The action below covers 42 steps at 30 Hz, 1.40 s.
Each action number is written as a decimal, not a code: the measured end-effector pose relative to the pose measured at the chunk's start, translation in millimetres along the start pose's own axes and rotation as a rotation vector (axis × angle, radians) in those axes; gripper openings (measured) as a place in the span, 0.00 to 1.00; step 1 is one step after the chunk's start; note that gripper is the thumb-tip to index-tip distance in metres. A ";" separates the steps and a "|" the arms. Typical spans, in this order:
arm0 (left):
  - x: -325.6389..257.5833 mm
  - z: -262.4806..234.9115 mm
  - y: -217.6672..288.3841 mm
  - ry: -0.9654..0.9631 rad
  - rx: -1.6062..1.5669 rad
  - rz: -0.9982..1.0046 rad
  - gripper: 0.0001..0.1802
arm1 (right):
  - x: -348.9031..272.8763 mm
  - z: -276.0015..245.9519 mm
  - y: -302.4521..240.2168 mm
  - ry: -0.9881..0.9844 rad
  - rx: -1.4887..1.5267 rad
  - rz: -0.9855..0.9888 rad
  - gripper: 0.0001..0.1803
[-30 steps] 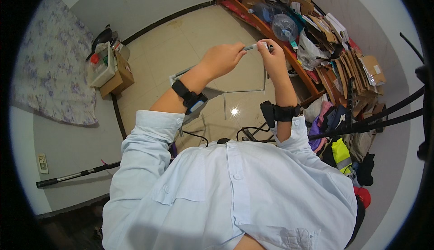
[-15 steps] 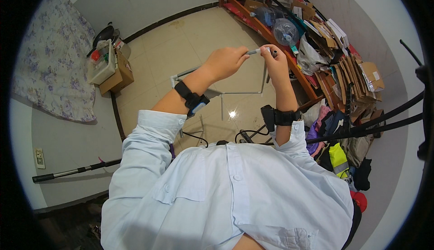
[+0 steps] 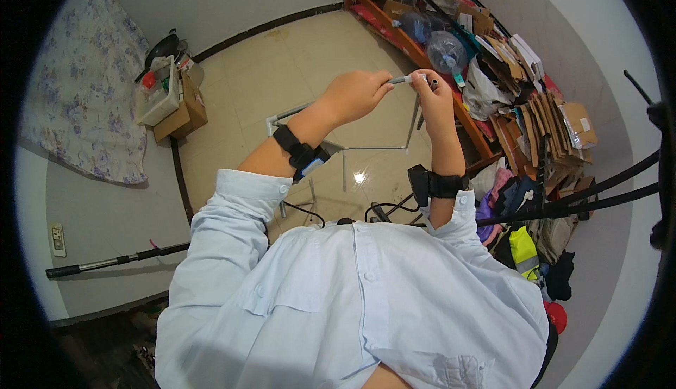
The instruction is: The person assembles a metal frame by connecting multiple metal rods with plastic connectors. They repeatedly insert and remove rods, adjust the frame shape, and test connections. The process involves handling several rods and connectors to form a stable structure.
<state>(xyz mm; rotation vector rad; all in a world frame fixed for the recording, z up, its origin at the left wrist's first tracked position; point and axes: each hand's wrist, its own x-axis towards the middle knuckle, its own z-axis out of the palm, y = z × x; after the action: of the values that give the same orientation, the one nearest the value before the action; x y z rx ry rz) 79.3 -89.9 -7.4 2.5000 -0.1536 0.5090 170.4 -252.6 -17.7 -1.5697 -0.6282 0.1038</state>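
Both of my hands are raised in front of me over a frame of thin grey metal tubes (image 3: 373,148). The fingers of my left hand (image 3: 358,97) are closed round a grey tube (image 3: 400,80) whose end sticks out to the right. There it meets a white plastic connector (image 3: 420,77), pinched by my right hand (image 3: 434,102). A dark round tube end (image 3: 434,84) shows beside the right fingers. Part of the connector is covered by the fingers. Below the left forearm, a white corner joint (image 3: 270,124) of the frame is visible.
Flattened cardboard (image 3: 546,125), a large clear water bottle (image 3: 445,52) and clothes crowd a wooden bed frame at right. A white basket (image 3: 162,100) sits on a cardboard box (image 3: 184,116) at left. Black cables (image 3: 598,192) cross the right side; a pole (image 3: 120,262) juts in at left.
Both hands have shifted very slightly to the right with the tube and connector. The grip of each hand looks the same.
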 end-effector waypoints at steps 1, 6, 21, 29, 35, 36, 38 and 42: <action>0.1 0.0 0.3 -0.004 0.007 0.000 0.15 | -0.1 0.5 0.0 0.004 0.006 -0.001 0.12; -0.9 0.8 0.0 -0.006 0.008 -0.018 0.15 | -0.9 1.0 -1.0 0.006 0.018 0.008 0.12; -2.3 2.1 0.3 0.033 -0.001 0.002 0.13 | -8.5 18.9 -16.3 0.170 -0.568 -0.327 0.14; 5.3 -0.3 -5.8 0.041 -0.028 0.023 0.13 | -8.2 24.8 -34.7 0.036 -0.629 -0.347 0.18; 3.4 1.2 -15.4 -0.007 -0.023 0.117 0.12 | -9.9 26.5 -8.7 -0.025 -0.508 -0.247 0.14; 4.4 0.6 -17.5 -0.038 -0.013 0.117 0.11 | -8.9 28.6 -1.8 -0.003 -0.474 -0.227 0.14; 7.7 1.6 -20.0 -0.091 0.018 0.077 0.13 | -3.7 31.5 11.4 0.031 -0.350 -0.136 0.12; 2.4 -8.7 -35.7 -0.168 -0.067 -0.055 0.20 | 25.2 27.5 28.1 0.059 -0.073 -0.126 0.12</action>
<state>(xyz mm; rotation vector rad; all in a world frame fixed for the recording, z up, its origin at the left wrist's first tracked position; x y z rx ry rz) 86.4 -55.5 -18.5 2.4723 -0.1635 0.2662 188.9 -215.9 -39.8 -1.5937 -0.6892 -0.0603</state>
